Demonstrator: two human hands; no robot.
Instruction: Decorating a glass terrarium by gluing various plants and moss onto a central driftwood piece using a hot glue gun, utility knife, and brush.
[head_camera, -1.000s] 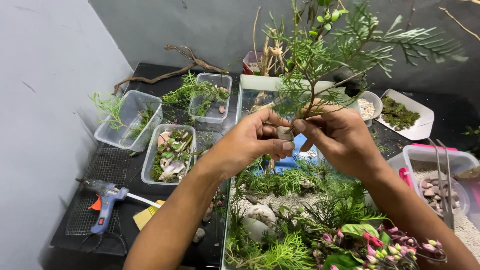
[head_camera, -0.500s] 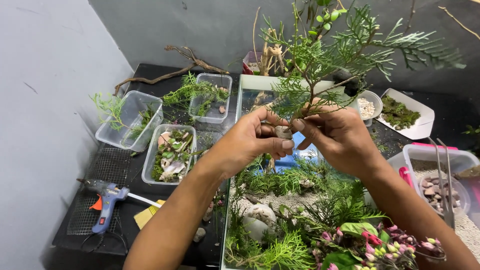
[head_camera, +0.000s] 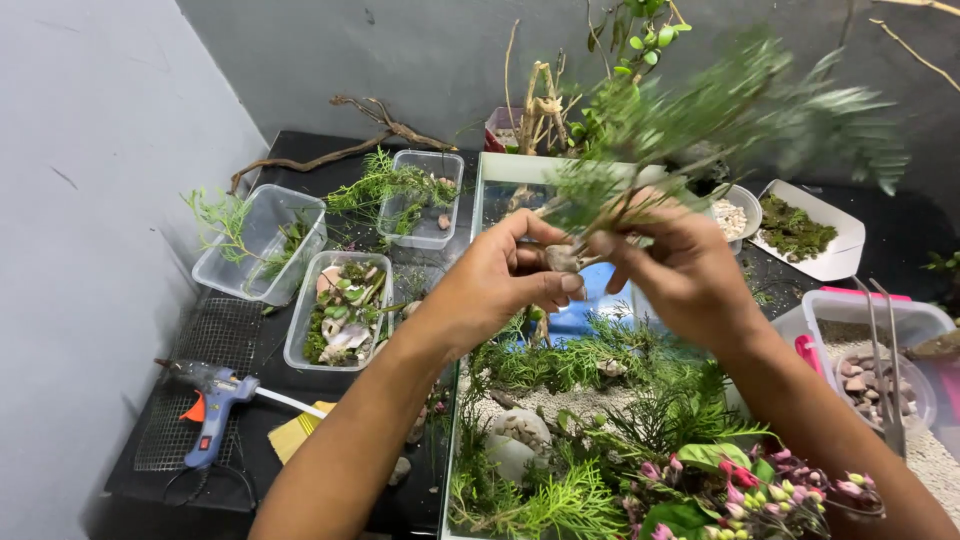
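— Tilted rightward now, the leafy sprig (head_camera: 720, 110) blurs; my left hand (head_camera: 500, 285) and right hand (head_camera: 680, 265) pinch its stem.
— Planted?
— Not yet; it's above the glass tank (head_camera: 480, 200), already mostly filled.

A green feathery sprig (head_camera: 700, 110) with a pale brown base is seen above a glass tank (head_camera: 500, 170) filled with green plants, white gravel and pink flowers (head_camera: 760, 490). A blue glue gun (head_camera: 210, 405) with an orange trigger is laid on grey wire mesh (head_camera: 190, 400). The table (head_camera: 300, 150) is black, and dark green moss is kept in a white tray (head_camera: 810, 235).
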